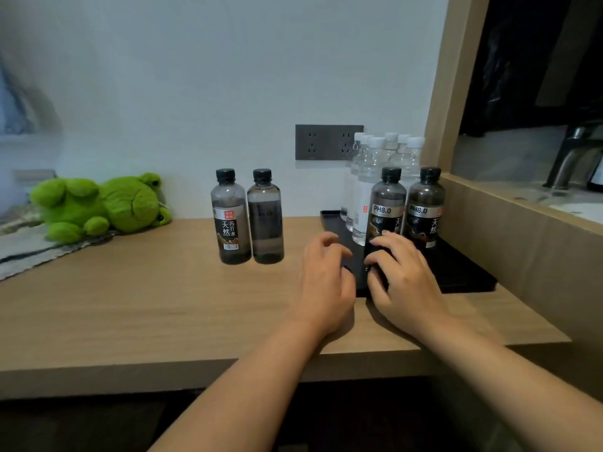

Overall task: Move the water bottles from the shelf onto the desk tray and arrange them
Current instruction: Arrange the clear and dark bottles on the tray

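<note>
A hotel room: wooden desk, bottled waters on tray, washbasin tap alongside

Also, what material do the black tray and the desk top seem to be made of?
Black tray: probably plastic, matte, with a thin raised rim; metal cannot be excluded. Desk top: wood or wood-look laminate, pale, with printed-looking grain and a smooth low sheen.

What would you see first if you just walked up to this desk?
Probably the bright green frog toy lying at the back left of the desk. Next, the two hands in the middle: the right hand grips a dark bottle on the black tray, the left hand hovers beside it. Two more dark bottles stand off the tray, near the wall.
</note>
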Tool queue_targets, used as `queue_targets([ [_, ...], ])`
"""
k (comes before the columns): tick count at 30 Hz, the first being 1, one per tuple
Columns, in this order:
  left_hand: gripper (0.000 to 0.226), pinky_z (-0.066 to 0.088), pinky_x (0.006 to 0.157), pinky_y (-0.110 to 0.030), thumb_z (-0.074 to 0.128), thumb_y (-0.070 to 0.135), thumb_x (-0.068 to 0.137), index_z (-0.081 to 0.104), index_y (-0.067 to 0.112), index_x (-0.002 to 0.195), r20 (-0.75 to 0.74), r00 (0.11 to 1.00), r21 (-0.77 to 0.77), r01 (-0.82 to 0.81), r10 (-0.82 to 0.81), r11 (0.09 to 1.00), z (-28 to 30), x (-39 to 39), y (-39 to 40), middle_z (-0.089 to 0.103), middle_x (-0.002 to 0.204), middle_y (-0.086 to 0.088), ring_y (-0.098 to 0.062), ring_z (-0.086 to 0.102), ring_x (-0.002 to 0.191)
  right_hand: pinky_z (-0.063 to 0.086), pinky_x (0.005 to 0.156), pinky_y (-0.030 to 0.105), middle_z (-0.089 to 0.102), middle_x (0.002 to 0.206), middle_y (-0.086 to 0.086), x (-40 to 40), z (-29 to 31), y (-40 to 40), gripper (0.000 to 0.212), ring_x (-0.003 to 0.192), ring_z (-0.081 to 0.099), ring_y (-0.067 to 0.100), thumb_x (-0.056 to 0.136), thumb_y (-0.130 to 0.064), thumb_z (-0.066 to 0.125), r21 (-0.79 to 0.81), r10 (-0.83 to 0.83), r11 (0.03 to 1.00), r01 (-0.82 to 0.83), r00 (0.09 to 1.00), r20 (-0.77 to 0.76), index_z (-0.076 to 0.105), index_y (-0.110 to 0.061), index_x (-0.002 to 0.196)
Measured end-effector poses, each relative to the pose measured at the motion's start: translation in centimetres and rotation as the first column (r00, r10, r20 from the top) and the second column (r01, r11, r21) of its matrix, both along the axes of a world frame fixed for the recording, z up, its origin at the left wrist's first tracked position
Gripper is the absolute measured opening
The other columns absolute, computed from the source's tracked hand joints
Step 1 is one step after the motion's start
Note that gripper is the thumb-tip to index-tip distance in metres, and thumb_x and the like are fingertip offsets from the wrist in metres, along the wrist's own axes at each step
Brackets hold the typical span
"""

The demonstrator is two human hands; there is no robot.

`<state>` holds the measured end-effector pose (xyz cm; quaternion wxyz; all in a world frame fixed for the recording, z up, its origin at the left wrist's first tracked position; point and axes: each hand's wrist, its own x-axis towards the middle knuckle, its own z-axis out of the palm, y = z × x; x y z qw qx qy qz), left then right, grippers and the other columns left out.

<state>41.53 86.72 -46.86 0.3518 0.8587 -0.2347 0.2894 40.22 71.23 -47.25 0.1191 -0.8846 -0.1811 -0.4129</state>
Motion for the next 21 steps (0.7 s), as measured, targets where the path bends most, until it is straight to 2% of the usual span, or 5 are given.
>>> queue_targets([
  [4,0.027,0.037,0.100,-0.031,0.061,0.008,0.081,0.055,0.012,0.107,0.028,0.956,-0.167,-0.285,0.294,0.944,0.0,2.5,5.7,0.037,0.126,-0.009,-0.023,0.040,0.118,0.042,0.087,0.019,0.057,0.103,-0.001,0.3,-0.1,6.6,0.011,0.103,0.052,0.012,0.088,-0.008,0.055,0.385,0.188,0.911,-0.145,0.979,-0.075,0.064,-0.012,0.093],
  [8,0.031,0.033,0.090,-0.023,0.060,0.012,0.082,0.050,0.013,0.112,-0.274,0.832,-0.380,-0.555,0.483,0.740,0.7,5.0,12.4,0.033,0.129,-0.008,-0.019,0.044,0.106,0.041,0.081,0.016,0.054,0.100,-0.005,2.0,-0.1,11.8,0.013,0.095,0.050,0.005,0.091,-0.011,0.050,0.511,0.290,0.838,-0.189,0.949,-0.124,0.060,-0.016,0.097],
  [11,0.054,0.022,0.078,-0.016,0.068,0.019,0.080,0.043,0.013,0.127,-0.478,0.783,-0.566,-0.621,0.398,0.542,1.0,6.9,15.0,0.033,0.138,-0.008,-0.017,0.045,0.108,0.038,0.078,0.009,0.049,0.108,-0.007,4.0,0.1,13.7,0.017,0.097,0.044,0.001,0.093,-0.016,0.051,0.512,0.273,0.849,-0.132,0.938,-0.212,0.052,-0.020,0.110],
  [15,0.098,0.027,0.113,-0.035,0.081,0.020,0.072,0.019,0.013,0.146,-0.451,0.872,-0.552,-0.439,0.189,0.709,-0.1,9.7,16.4,0.029,0.151,-0.010,-0.021,0.032,0.138,0.033,0.084,0.012,0.039,0.125,-0.006,6.8,0.5,14.7,0.041,0.111,0.040,0.005,0.089,-0.024,0.058,0.544,0.262,0.834,-0.099,0.937,-0.233,0.041,-0.019,0.126],
  [21,0.092,0.044,0.098,-0.031,0.083,0.011,0.069,0.033,0.014,0.146,-0.464,0.885,-0.565,-0.272,-0.027,0.779,0.2,11.6,16.7,0.054,0.133,-0.001,-0.015,0.053,0.119,0.040,0.104,0.038,0.037,0.137,-0.007,9.5,0.8,14.6,0.051,0.123,0.040,0.010,0.093,-0.035,0.055,0.799,0.364,0.600,-0.037,0.902,-0.232,0.034,-0.023,0.138],
])
